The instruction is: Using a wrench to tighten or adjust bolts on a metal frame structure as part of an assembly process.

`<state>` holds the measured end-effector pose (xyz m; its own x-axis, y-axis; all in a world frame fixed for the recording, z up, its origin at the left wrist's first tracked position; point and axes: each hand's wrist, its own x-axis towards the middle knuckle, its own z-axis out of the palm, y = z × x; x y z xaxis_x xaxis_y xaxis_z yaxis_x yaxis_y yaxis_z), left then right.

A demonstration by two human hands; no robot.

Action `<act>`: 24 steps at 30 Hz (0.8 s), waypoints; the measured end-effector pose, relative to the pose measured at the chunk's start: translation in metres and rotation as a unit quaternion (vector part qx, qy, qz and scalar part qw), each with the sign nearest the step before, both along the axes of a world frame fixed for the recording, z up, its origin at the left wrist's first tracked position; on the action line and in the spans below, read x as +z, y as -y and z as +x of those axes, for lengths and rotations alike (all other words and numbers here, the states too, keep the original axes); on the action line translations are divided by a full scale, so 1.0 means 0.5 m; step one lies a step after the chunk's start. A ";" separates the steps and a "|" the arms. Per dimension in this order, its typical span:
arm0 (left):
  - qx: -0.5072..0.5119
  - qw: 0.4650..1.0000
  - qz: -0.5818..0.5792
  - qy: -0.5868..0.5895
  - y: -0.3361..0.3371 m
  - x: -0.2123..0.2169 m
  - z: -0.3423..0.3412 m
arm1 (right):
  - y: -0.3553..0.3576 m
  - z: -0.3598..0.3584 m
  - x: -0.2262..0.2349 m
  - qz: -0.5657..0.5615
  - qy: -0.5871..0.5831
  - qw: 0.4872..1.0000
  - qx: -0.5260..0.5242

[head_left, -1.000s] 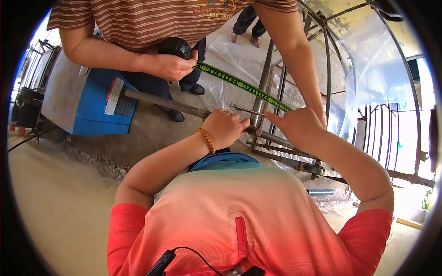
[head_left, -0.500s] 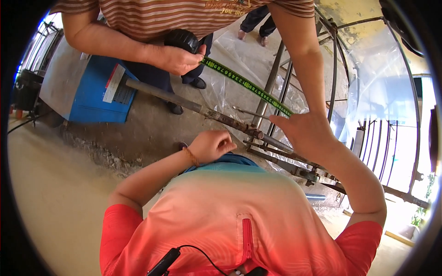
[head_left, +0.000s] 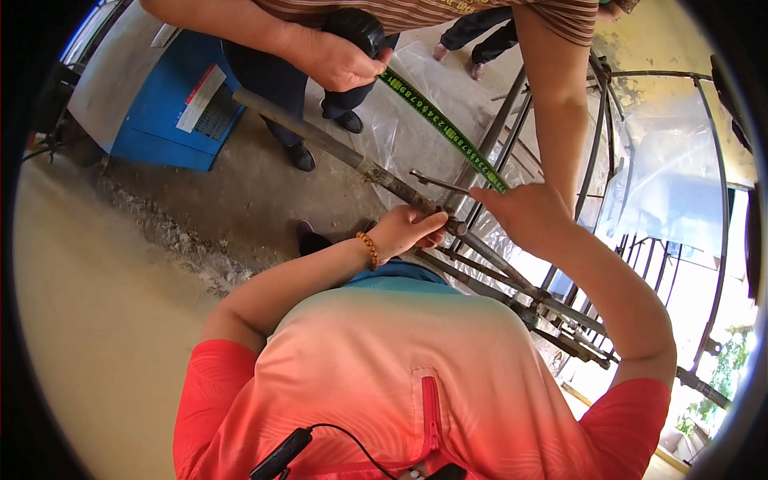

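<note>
My right hand (head_left: 528, 214) is closed around a metal wrench (head_left: 438, 182), whose slim shank and head stick out to the left over the frame. My left hand (head_left: 406, 230), with a beaded bracelet at the wrist, is at the joint of a rusty metal pipe (head_left: 392, 186). Its thumb and fingers are pinched together there; what lies between them is hidden. Across from me, a co-worker's hand (head_left: 340, 62) holds a black tape measure (head_left: 356, 30). Its black and green blade (head_left: 444, 128) runs down to beside my right hand, where its end is hidden.
A metal-rod frame (head_left: 592, 144) with clear plastic sheeting (head_left: 656, 160) stands on the right. A blue box-shaped machine (head_left: 164, 100) is at the far left, by the pipe's end. Rough broken concrete (head_left: 172, 232) edges the floor. Another person's legs (head_left: 478, 40) show at the back.
My left hand has moved right, from in front of my waist to the pipe joint. My right hand still holds the wrench. The whole view has shifted and turned slightly.
</note>
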<state>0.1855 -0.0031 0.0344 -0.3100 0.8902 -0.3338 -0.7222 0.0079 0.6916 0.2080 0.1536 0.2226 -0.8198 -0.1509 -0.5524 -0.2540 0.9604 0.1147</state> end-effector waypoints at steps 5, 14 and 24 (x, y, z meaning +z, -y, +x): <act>0.000 1.000 -0.013 -0.006 -0.003 -0.003 -0.001 | 0.020 -0.015 0.030 -0.003 -0.025 0.999 0.029; -0.016 1.000 0.001 0.021 -0.005 0.012 -0.010 | 0.014 0.010 0.029 0.033 -0.031 0.998 0.038; -0.082 0.996 -0.010 0.041 -0.010 0.021 -0.034 | -0.015 0.084 -0.009 -0.067 -0.094 0.988 -0.106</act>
